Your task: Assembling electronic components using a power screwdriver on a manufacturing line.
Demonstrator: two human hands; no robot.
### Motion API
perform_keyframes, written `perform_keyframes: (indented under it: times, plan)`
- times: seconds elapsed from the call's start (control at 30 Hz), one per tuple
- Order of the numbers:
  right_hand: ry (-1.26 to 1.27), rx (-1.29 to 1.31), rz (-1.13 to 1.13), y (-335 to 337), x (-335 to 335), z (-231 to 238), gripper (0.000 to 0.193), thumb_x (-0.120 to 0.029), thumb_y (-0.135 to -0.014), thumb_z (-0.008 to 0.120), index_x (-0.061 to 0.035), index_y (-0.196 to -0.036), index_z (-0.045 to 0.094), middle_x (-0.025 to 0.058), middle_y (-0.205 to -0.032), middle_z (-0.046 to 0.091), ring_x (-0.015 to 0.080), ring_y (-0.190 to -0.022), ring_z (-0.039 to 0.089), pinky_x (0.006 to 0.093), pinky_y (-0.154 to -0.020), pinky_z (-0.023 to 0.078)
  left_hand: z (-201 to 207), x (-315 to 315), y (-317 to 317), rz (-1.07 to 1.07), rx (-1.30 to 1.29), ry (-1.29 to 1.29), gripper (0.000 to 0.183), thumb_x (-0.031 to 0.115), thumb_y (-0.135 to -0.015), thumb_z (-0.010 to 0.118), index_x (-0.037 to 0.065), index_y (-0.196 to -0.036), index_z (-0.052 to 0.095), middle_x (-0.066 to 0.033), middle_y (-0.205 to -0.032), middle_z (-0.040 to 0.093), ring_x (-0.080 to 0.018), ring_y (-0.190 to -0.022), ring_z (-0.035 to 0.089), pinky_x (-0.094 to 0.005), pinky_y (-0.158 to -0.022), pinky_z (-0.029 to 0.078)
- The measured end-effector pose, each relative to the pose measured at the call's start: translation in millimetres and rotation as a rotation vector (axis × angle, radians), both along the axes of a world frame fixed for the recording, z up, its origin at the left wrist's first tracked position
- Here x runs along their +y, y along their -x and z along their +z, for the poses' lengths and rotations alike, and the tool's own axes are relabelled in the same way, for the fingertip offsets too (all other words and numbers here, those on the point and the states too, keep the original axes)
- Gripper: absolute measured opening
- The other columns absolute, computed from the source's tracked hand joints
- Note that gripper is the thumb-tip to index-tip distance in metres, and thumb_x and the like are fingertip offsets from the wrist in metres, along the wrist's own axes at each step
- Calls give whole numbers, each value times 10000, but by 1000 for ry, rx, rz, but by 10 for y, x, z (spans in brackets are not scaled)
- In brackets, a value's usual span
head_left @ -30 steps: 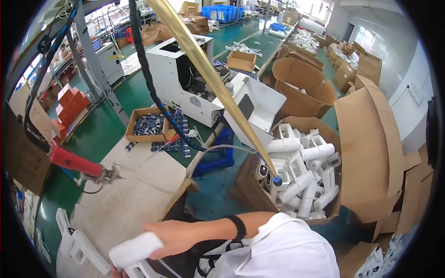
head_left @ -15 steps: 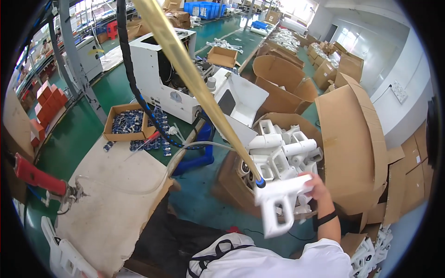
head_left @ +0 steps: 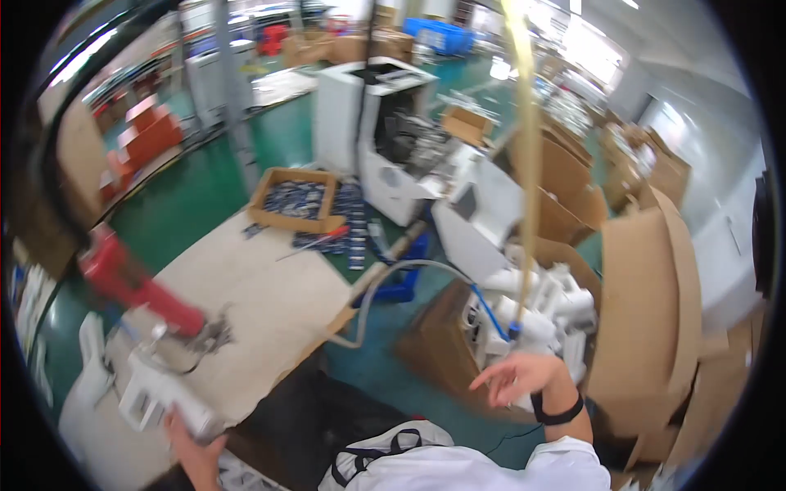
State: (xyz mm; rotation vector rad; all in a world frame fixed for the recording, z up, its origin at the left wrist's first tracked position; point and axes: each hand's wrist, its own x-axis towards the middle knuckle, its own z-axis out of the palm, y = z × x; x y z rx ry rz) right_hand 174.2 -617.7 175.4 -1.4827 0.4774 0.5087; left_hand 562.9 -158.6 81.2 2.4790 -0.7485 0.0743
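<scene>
At the lower left, my left hand (head_left: 196, 454) is closed round the barrel end of a white plastic gun-shaped housing (head_left: 168, 398), which lies over the near-left edge of the tan work board (head_left: 270, 286). Another white plastic part (head_left: 86, 368) stands to its left, blurred. A red pneumatic tool (head_left: 143, 286) with a metal head hangs just above the held housing. On the right, my right hand (head_left: 524, 378) is empty with its fingers stretched out. It hovers at the near rim of a cardboard box filled with similar white housings (head_left: 565, 299).
A cardboard tray (head_left: 274, 219) of small dark blue parts sits at the board's far edge, beside a red-handled screwdriver (head_left: 332, 235). A yellowish pole (head_left: 528, 164) and a clear hose (head_left: 368, 299) cross the space ahead. Tall cardboard flaps (head_left: 647, 311) rise at right.
My right hand has let go of a white gun-shaped housing and opened. My left hand has come into view gripping another housing. The view has swung left and blurred.
</scene>
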Motion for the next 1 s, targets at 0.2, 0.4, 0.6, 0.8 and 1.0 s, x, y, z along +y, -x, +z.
perform_keyframes:
  times: [0.2,0.4,0.6,0.8,1.0]
  plan:
    - [430,-861,129,-1885,979,685,610,-114,-713,809,-15,-1252,542,80,-993,675,130,-774,629,246,-651,509,589,-611,-217,-172,-234,-393,845,168,-445,859,151,-1241,579,-173,-1315,463,-385,-1218,426,-521,-1043,315]
    - [679,-1272,-540,-4027,1459,856,708,-164,-701,798,17,-1285,441,110,-1087,613,173,-972,601,307,-823,476,598,-964,-736,-438,-209,-533,706,437,-520,809,164,-1146,631,-129,-1164,587,-325,-1208,463,-571,-1083,243]
    - [301,-1070,-429,-4621,1430,634,327,-105,-783,726,2,-1046,566,37,-782,605,110,-669,581,270,-609,474,460,-1442,-793,-127,-63,-575,653,567,-590,722,78,-1018,655,-136,-1007,653,-316,-1033,599,-453,-954,431]
    - [81,-1227,-570,-4391,1611,740,132,-81,-847,671,1,-916,594,12,-662,580,73,-497,527,226,-454,402,467,-1617,-732,-94,51,-415,590,523,-650,721,44,-978,615,-123,-936,678,-291,-886,660,-380,-752,525]
    - [97,-1261,-572,-4504,1733,706,140,-113,-876,663,-9,-805,603,3,-580,556,77,-450,516,225,-424,382,572,-1659,-731,-87,100,-520,571,522,-677,705,46,-984,633,-114,-938,670,-274,-886,659,-380,-768,522]
